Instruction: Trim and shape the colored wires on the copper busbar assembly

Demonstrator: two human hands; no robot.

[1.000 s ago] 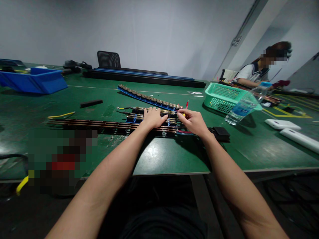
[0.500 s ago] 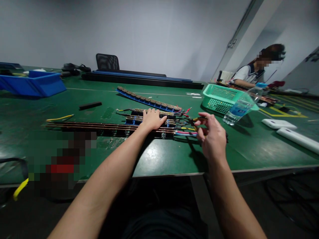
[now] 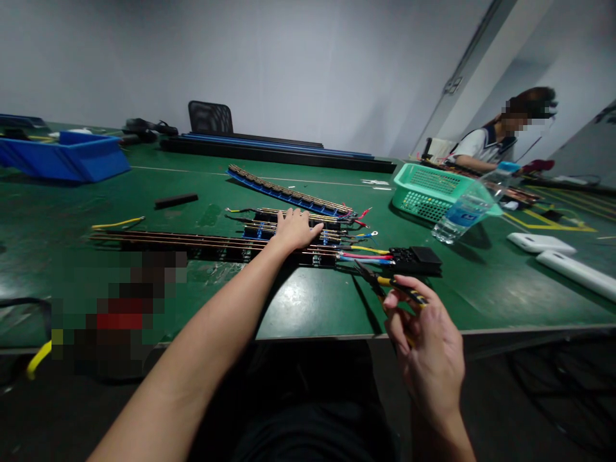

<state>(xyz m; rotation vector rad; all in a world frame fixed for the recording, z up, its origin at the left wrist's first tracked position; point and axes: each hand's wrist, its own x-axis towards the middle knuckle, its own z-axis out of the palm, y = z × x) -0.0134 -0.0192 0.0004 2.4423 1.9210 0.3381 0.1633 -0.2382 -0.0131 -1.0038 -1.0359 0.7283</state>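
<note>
My left hand (image 3: 297, 230) lies with fingers spread on a group of dark strips with copper-coloured bars and blue parts. Below its palm runs a long strip (image 3: 206, 244), whose yellow, red and blue wires lead to a black connector block (image 3: 414, 258) on the right. My right hand (image 3: 428, 333) is closed around yellow-and-black pliers (image 3: 404, 289), held over the table's near edge with the jaws pointing up and left, just below the wires. Behind my left hand, a curved blue strip (image 3: 283, 192) lies at a slant.
A green basket (image 3: 428, 186) and a tilted-looking water bottle (image 3: 459, 215) stand at the right, near two white devices (image 3: 575, 269). At the far left is a blue bin (image 3: 72, 157). Long dark bars (image 3: 289, 154) lie at the back. Another person (image 3: 486, 144) sits at the far right.
My right hand has moved down and toward me with the pliers, away from the wire ends, and the black connector block now shows fully. My left hand has stayed on the strips.
</note>
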